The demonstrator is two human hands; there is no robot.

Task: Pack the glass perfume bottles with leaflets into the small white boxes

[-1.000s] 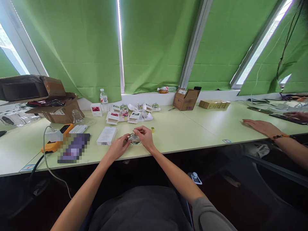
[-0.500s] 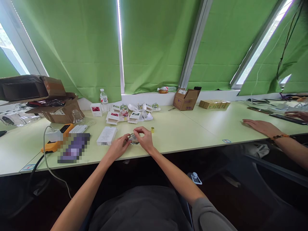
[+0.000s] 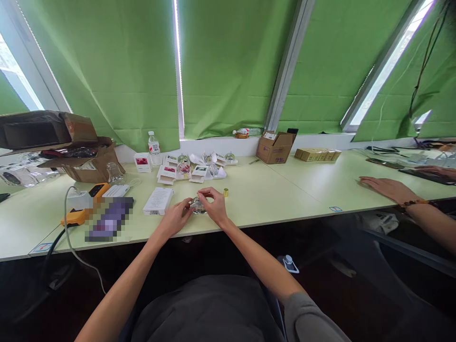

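Observation:
A small, rounded clear glass bottle [image 3: 198, 206] stands on the table near its front edge, partly covered by my fingers. My left hand [image 3: 177, 217] grips its left side between thumb and fingers. From the right, my right hand [image 3: 215, 205] has its fingertips pinched at the bottle's top; whether a small part is between them is hidden. A gold cap [image 3: 225, 192] stands just right of my right hand. Left of my hands lies a white box [image 3: 158, 201] with a barcode on its side.
Several opened white boxes with glass bottles [image 3: 184, 168] lie behind my hands. A water bottle [image 3: 154, 148], cardboard box [image 3: 274, 148] and yellow boxes [image 3: 317, 155] line the back. A cable [image 3: 66, 213] crosses the left edge. Another person's hand [image 3: 388, 189] rests at right.
My hands and the glass bottle have hardly moved. At the far right, the other person's farther hand has shifted slightly to the left.

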